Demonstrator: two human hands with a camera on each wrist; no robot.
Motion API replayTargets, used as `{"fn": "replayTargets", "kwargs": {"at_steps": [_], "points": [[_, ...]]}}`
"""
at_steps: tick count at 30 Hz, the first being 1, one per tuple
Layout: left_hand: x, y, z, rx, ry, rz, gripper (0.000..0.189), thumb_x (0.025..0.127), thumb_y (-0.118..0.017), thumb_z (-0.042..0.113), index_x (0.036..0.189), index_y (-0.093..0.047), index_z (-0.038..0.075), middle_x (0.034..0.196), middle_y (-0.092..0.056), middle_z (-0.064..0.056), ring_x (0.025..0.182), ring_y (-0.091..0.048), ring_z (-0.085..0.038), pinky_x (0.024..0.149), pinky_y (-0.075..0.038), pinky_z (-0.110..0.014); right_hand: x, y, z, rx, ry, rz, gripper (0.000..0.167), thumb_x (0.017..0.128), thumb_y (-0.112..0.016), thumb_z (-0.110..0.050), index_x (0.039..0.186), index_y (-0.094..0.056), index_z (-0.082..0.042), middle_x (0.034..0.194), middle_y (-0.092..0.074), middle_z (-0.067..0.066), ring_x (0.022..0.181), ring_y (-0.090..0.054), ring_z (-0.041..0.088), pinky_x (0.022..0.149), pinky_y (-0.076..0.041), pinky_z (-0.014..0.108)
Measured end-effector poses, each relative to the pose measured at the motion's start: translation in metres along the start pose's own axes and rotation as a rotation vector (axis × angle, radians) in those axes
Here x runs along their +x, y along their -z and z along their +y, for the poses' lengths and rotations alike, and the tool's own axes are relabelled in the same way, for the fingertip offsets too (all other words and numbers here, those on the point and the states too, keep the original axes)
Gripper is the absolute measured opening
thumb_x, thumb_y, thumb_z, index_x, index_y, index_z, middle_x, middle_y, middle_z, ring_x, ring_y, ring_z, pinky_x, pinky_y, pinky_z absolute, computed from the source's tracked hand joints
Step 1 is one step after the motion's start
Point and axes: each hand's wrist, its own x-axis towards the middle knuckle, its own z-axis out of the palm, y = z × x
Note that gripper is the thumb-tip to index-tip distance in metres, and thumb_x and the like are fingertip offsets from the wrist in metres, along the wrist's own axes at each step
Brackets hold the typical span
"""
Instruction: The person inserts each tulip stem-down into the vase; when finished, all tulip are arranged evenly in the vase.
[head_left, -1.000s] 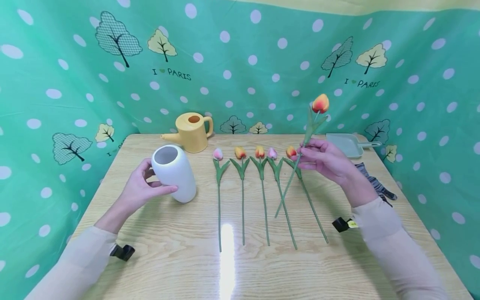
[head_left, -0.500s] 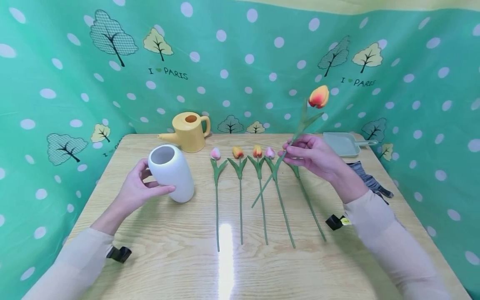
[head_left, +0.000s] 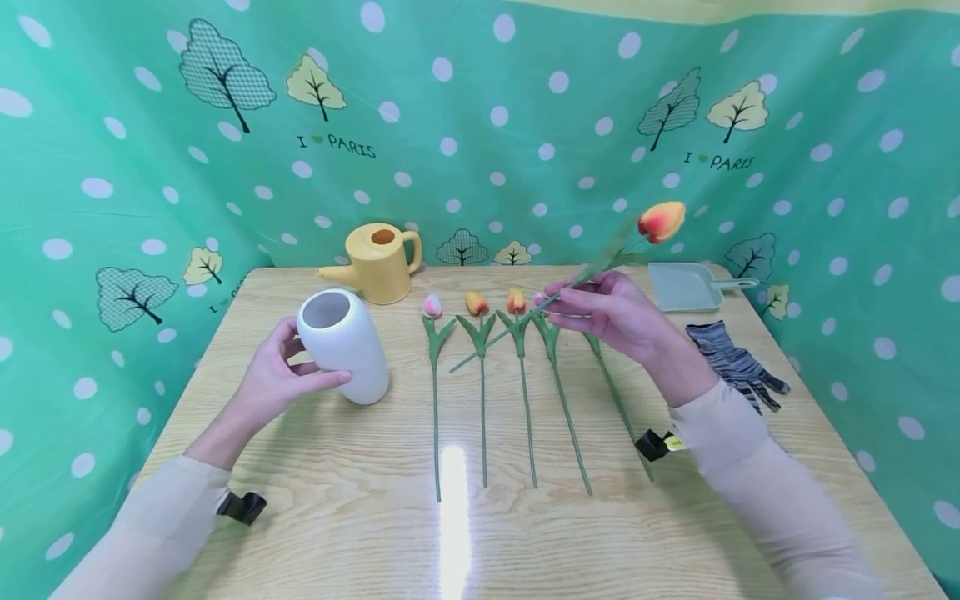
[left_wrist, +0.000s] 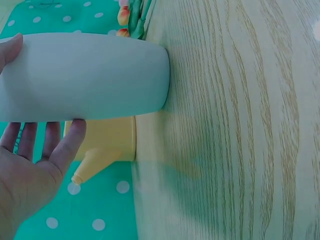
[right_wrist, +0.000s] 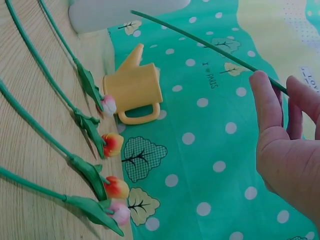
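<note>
My left hand [head_left: 281, 371] grips a white vase [head_left: 356, 354] around its side, thumb in front and fingers behind. The vase stands on the table with its mouth facing up. In the left wrist view the vase [left_wrist: 90, 75] appears sideways between thumb and fingers. My right hand [head_left: 611, 317] pinches the green stem of an orange-red tulip [head_left: 662, 222]. That tulip leans, its bloom up to the right and its stem end down to the left, above the tulips on the table. The right wrist view shows its stem [right_wrist: 200, 41] between thumb and fingers, its tip pointing toward the vase.
Several tulips lie in a row on the table, among them a pink one [head_left: 432, 307] and an orange one [head_left: 477, 302]. A yellow watering can [head_left: 384, 271] stands behind the vase. Back right are a grey-green dustpan [head_left: 682, 287] and a grey knitted glove [head_left: 731, 358].
My right hand has moved left with the tulip, which has tilted so its stem end points further left, toward the vase. My left hand still holds the vase in place.
</note>
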Motion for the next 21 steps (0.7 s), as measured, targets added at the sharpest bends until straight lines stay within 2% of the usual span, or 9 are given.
{"fn": "replayTargets", "kwargs": {"at_steps": [7, 11, 14, 21], "points": [[0.0, 0.0, 0.002, -0.008, -0.004, -0.007, 0.078, 0.078, -0.089, 0.006, 0.141, -0.044, 0.015, 0.136, -0.05, -0.006, 0.116, -0.056, -0.025, 0.086, -0.059, -0.027, 0.002, -0.006, 0.007, 0.06, 0.077, -0.032, 0.017, 0.1, -0.058, 0.006, 0.107, -0.073, 0.002, 0.11, -0.073, 0.018, 0.104, -0.072, 0.029, 0.092, -0.057, 0.041], [0.004, -0.002, 0.003, -0.018, 0.001, -0.008, 0.078, 0.078, -0.089, 0.007, 0.14, -0.044, 0.016, 0.135, -0.05, -0.006, 0.115, -0.057, -0.026, 0.086, -0.059, -0.028, 0.004, -0.011, 0.009, 0.101, 0.139, -0.016, 0.013, 0.098, -0.061, 0.005, 0.099, -0.072, -0.002, 0.109, -0.074, 0.016, 0.104, -0.072, 0.03, 0.092, -0.057, 0.043], [0.005, -0.002, 0.003, -0.017, 0.008, -0.007, 0.077, 0.078, -0.09, 0.008, 0.139, -0.044, 0.016, 0.134, -0.05, -0.006, 0.115, -0.057, -0.026, 0.086, -0.059, -0.028, 0.01, -0.018, 0.01, 0.114, 0.166, -0.003, 0.011, 0.096, -0.066, 0.004, 0.093, -0.071, -0.006, 0.108, -0.075, 0.013, 0.103, -0.072, 0.029, 0.092, -0.056, 0.043], [-0.001, 0.0, 0.001, 0.002, 0.006, -0.001, 0.077, 0.078, -0.089, 0.008, 0.14, -0.044, 0.015, 0.134, -0.05, -0.005, 0.115, -0.057, -0.025, 0.087, -0.059, -0.028, 0.028, -0.035, 0.011, 0.154, 0.206, -0.056, 0.008, 0.095, -0.068, 0.003, 0.094, -0.071, -0.004, 0.108, -0.075, 0.014, 0.103, -0.072, 0.03, 0.091, -0.057, 0.044]]}}
